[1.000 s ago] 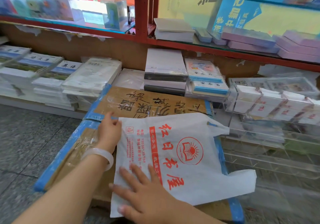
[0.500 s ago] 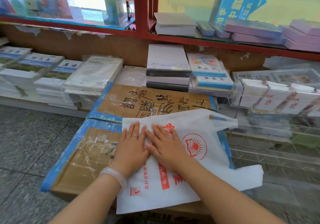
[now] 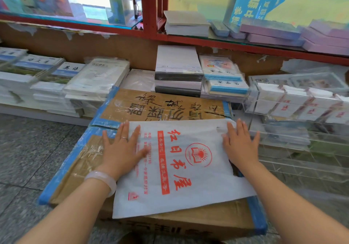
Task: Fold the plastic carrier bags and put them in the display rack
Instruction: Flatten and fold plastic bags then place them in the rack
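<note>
Your left hand (image 3: 120, 149) and right hand (image 3: 239, 145) press flat, fingers straight, gripping nothing, on the white red-printed plastic carrier bag (image 3: 179, 168). That pins it smooth on the taped brown cardboard box (image 3: 75, 168), likely for folding.

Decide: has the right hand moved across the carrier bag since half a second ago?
Yes. The right hand slid rightward from beside the red logo to the bag's right edge.

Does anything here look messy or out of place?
Slightly. The white carrier bag lies askew on the taped cardboard box, its near edge overhanging the front. Both hands, left and right, press it flat. Nothing looks spilled or torn.
</note>
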Demonstrator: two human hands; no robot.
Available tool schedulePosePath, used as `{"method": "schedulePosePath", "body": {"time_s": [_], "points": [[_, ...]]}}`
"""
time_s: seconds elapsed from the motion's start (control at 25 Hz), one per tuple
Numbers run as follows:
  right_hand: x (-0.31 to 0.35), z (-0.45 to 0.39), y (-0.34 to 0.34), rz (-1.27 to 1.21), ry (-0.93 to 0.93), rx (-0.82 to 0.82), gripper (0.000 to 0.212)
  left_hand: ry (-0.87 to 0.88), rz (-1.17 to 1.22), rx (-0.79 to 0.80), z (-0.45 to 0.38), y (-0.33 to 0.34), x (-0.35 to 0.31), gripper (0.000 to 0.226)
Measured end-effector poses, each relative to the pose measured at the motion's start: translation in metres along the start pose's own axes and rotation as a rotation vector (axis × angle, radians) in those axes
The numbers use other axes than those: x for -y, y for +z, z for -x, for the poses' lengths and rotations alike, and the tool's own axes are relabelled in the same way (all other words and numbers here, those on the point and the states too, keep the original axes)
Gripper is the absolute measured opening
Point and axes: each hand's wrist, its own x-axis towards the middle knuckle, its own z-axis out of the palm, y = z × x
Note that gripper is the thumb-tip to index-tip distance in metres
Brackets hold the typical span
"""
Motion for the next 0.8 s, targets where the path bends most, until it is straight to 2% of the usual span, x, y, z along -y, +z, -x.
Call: {"method": "schedulePosePath", "body": {"time_s": [0.08,0.16,0.24,0.28,0.36,0.44,0.48,0.52,0.56,0.6,0.72,0.76,0.8], "points": [[0.026,0.015,-0.015,-0.055,-0.133,-0.089,0.052,-0.013,0.112,-0.095,0.01,-0.01,-0.013,0.079],[0.064,0.047,-0.017,-0.135,-0.35,-0.038,0.052,0.087,0.23,-0.126,0.027,-0.009,-0.038,0.071],[0.095,0.088,0.001,-0.142,-0.594,-0.049,0.049,0.192,0.284,-0.089,0.048,0.011,-0.054,0.08],[0.102,0.103,0.01,-0.187,-0.634,0.005,0.048,0.225,0.27,-0.065,0.06,0.021,-0.055,0.087],[0.098,0.116,0.021,-0.156,-0.636,0.166,0.053,0.253,0.145,0.024,0.074,0.037,-0.043,0.086],[0.076,0.109,0.025,-0.073,-0.717,0.136,0.078,0.225,0.055,-0.027,0.08,0.038,-0.027,0.078],[0.06,0.102,0.022,-0.061,-0.676,0.206,0.09,0.224,0.043,-0.04,0.082,0.035,-0.017,0.081],[0.042,0.094,0.021,-0.028,-0.618,0.23,0.098,0.241,0.072,-0.098,0.082,0.036,-0.009,0.085],[0.023,0.086,0.018,0.008,-0.54,0.215,0.103,0.23,0.076,-0.087,0.081,0.039,0.0,0.09],[0.002,0.079,0.014,0.024,-0.429,0.199,0.099,0.241,0.076,-0.061,0.082,0.036,0.007,0.096],[-0.046,0.077,0.011,0.099,-0.165,0.246,0.057,0.307,0.049,0.05,0.085,0.026,0.027,0.106],[-0.055,0.08,0.012,0.058,-0.119,0.258,0.054,0.404,-0.053,0.012,0.088,0.024,0.034,0.109],[-0.06,0.082,0.014,-0.022,-0.075,0.28,0.054,0.426,-0.126,0.095,0.093,0.019,0.036,0.111]]}}
